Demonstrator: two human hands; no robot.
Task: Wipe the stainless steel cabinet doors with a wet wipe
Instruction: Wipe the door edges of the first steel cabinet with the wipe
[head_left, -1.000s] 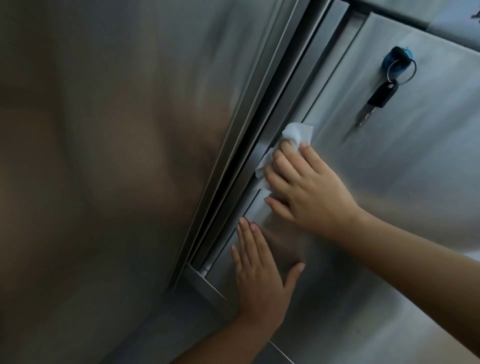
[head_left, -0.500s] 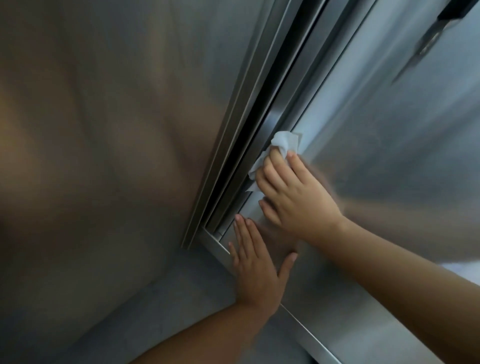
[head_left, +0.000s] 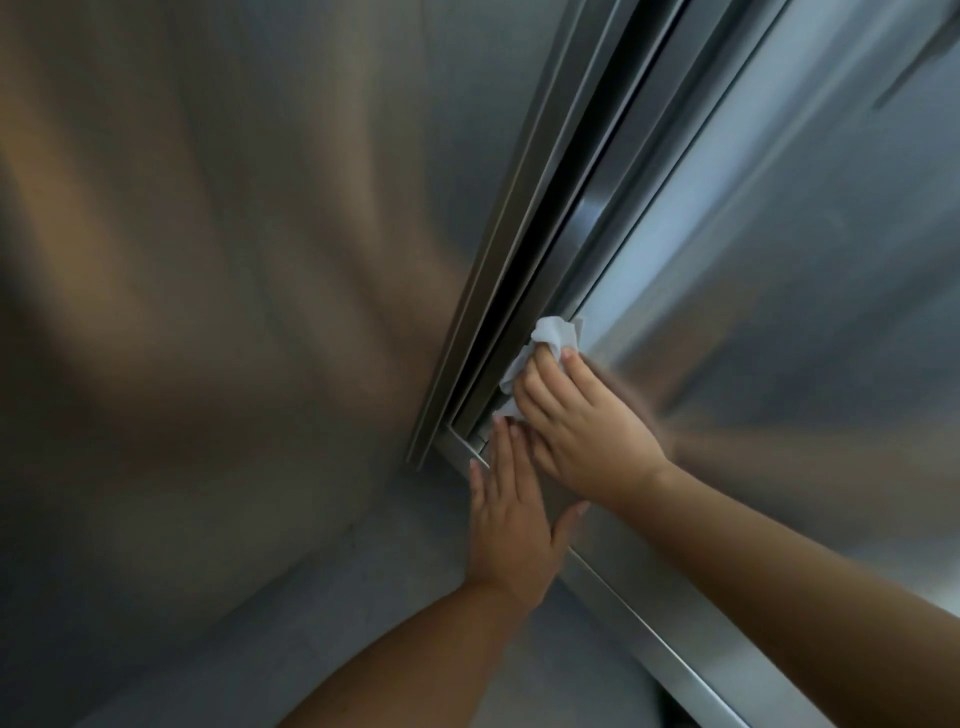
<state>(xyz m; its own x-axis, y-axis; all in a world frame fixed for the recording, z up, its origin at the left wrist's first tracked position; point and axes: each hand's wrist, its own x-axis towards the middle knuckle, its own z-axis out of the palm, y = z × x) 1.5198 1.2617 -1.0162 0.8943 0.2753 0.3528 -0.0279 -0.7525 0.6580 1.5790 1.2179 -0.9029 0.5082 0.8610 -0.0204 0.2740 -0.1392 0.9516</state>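
The crumpled white wipe (head_left: 558, 338) has slid down the door edge (head_left: 610, 296).

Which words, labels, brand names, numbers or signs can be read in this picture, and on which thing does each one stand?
No text can be read anywhere in this view.
The right cabinet door and the left steel panel show only bare brushed metal and reflections.
The wet wipe in the right hand is plain white.
A dark shape on the door's top right edge is too blurred to read.
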